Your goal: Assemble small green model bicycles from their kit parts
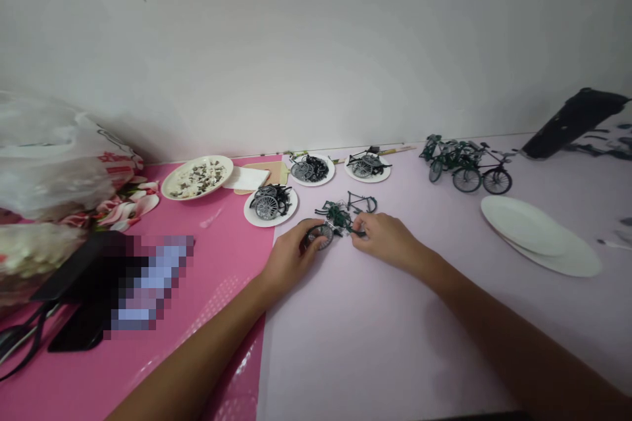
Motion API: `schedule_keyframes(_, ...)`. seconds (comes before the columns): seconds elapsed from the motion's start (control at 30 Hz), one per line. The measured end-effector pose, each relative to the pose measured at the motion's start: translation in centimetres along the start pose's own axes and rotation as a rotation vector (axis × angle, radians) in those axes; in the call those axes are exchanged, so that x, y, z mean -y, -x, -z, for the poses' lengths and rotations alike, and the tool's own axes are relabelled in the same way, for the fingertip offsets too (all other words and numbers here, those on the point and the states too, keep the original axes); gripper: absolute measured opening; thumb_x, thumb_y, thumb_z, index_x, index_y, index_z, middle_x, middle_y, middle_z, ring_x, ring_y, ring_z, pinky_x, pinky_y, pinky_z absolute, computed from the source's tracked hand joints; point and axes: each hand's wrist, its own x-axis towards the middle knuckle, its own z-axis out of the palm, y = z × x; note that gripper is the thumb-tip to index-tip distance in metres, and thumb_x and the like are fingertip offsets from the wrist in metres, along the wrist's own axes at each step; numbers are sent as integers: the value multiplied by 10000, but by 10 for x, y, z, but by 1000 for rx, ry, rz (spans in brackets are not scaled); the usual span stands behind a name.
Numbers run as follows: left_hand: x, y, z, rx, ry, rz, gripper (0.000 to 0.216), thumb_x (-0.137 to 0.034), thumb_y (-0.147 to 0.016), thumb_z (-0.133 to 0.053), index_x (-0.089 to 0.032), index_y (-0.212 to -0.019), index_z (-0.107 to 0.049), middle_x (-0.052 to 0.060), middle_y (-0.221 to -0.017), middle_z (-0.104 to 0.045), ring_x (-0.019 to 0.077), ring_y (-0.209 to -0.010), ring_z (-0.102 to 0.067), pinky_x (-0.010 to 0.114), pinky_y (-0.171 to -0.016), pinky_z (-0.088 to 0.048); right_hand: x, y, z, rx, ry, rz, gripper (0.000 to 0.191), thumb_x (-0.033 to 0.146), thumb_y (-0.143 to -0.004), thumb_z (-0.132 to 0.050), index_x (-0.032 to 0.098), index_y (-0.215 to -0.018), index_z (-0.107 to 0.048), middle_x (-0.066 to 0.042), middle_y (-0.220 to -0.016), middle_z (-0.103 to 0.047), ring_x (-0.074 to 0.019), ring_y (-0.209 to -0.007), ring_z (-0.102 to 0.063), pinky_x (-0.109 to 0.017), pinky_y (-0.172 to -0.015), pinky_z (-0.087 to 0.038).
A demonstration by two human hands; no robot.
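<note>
My left hand (289,256) is closed around a small grey spoked wheel (320,235) on the pale lilac sheet. My right hand (382,237) pinches a dark green miniature bicycle frame (340,217) that lies between the two hands. A loose green frame part (361,201) rests just behind them. Three small white plates hold wheels and black parts: one plate (270,205) to the left, a second plate (311,170) and a third plate (368,166) further back.
Finished toy bicycles (467,164) stand at the back right. Stacked white plates (538,235) lie to the right. A dish of small pieces (197,177), plastic bags (49,164) and a black phone (79,289) sit on the pink cover at left. A black object (573,122) leans far right.
</note>
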Motion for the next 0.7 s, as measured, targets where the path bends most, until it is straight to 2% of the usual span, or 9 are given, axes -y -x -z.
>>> schedule_keyframes(0.17, -1, 0, 0, 9, 1, 13, 361, -406, -990, -615, -238, -1303, -682, 31, -1029, -780, 145, -723, -669, 259, -719, -540, 2, 2, 2, -17, -63, 12, 159, 313, -841, -664, 222, -969, -689, -5, -767, -664, -165, -664, -558, -269, -619, -330)
schedule_keyframes(0.37, -1, -1, 0, 4, 0, 41, 356, -422, -978, -631, -233, -1272, -697, 29, -987, -781, 141, -664, -641, 268, -697, -529, 1, 3, 0, -11, -154, 41, 151, 327, -825, -650, 223, -933, -653, 38, -645, -551, -144, -573, -464, -277, -574, -295)
schedule_keyframes(0.53, -1, 0, -1, -19, 30, 34, 332, -455, -964, -646, -225, -1201, -687, 36, -961, -782, 144, -639, -627, 267, -660, -512, -2, 4, -7, 17, -314, 164, 115, 323, -839, -613, 227, -897, -587, 79, -556, -442, -123, -499, -372, -276, -534, -245)
schedule_keyframes(0.7, 1, 1, -3, -18, 39, 39, 295, -470, -957, -656, -214, -1104, -650, 35, -965, -770, 110, -557, -544, 246, -584, -451, 0, 6, -8, 8, -282, 237, 98, 302, -862, -584, 235, -919, -541, 94, -561, -415, -123, -516, -364, -270, -558, -261)
